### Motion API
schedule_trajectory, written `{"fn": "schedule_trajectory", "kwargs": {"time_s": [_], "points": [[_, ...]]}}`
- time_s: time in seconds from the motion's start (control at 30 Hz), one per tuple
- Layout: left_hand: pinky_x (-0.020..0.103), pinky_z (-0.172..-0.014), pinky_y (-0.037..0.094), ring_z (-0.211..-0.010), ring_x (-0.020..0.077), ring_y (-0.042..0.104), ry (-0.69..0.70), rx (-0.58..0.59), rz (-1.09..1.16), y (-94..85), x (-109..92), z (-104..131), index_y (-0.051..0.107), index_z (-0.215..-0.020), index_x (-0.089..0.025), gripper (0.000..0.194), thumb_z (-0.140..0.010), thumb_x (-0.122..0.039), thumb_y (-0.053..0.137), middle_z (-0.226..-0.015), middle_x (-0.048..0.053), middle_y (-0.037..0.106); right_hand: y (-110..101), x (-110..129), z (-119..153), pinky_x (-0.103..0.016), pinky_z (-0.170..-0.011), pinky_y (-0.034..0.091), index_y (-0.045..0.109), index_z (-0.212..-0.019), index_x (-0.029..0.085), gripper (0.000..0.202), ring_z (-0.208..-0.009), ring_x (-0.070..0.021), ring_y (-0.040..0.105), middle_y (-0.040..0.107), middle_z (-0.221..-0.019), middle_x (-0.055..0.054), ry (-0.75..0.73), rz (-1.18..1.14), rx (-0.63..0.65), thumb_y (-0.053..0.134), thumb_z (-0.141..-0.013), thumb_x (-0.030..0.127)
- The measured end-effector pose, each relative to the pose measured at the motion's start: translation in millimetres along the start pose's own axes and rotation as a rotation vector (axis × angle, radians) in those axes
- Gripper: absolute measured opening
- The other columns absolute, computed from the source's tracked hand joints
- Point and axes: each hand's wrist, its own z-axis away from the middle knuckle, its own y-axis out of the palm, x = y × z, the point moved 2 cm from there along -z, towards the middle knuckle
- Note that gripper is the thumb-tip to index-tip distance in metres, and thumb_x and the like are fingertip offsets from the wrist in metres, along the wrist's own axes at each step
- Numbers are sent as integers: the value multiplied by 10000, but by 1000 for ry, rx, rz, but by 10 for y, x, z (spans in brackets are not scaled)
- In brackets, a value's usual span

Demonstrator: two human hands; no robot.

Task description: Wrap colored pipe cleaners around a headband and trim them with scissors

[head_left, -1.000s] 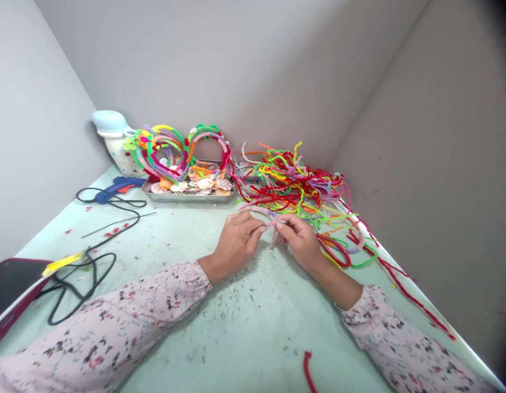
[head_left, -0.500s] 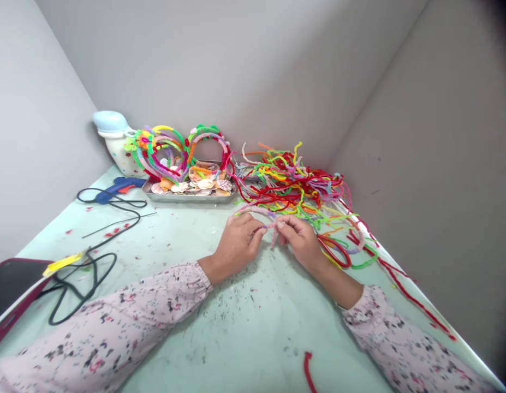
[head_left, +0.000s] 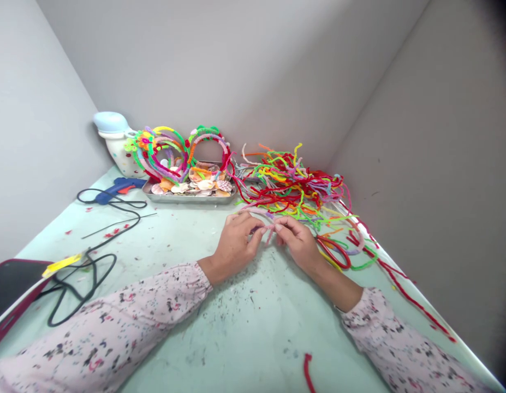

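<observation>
A thin pink and lilac fuzzy strip (head_left: pixel 256 210) curves behind my fingers near the table's middle. My left hand (head_left: pixel 238 243) pinches it between thumb and forefinger. Close by on the right, my right hand (head_left: pixel 297 240) pinches the same strip, its fingertips almost touching those of the left. A short pink end hangs down between the two hands. Parts of the strip are hidden behind the fingers.
Behind stand a metal tray (head_left: pixel 191 200) of shells, colourful fuzzy headbands (head_left: pixel 209 134) and a tangled pile of fuzzy strips (head_left: pixel 293 177). At left are a blue glue gun (head_left: pixel 117 188) with black cord, a white bottle (head_left: pixel 119 147) and a dark red-edged object (head_left: pixel 15 289).
My right hand has shifted slightly left, closer to my left hand. The short pink end between them has moved a little left and up.
</observation>
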Motion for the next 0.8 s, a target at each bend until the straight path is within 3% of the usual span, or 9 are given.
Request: {"fn": "schedule_trajectory", "kwargs": {"time_s": [0.2, 0.8], "points": [[372, -877, 378, -935, 200, 589, 16, -5, -12, 0, -4, -1, 630, -880, -204, 106, -912, -215, 530, -872, 33, 664, -10, 23, 0, -273, -617, 413, 599, -825, 206, 186, -632, -146, 509, 533, -670, 13, -21, 31, 15, 505, -903, 347], [370, -855, 359, -865, 187, 578, 16, 11, -29, -11, 16, -14, 638, -855, -204, 150, -925, -230, 508, -846, 28, 666, 25, -39, -14, -262, -572, 389, 570, -774, 197, 244, -563, -132, 494, 519, -597, 32, 127, -91, 90, 491, -903, 388]]}}
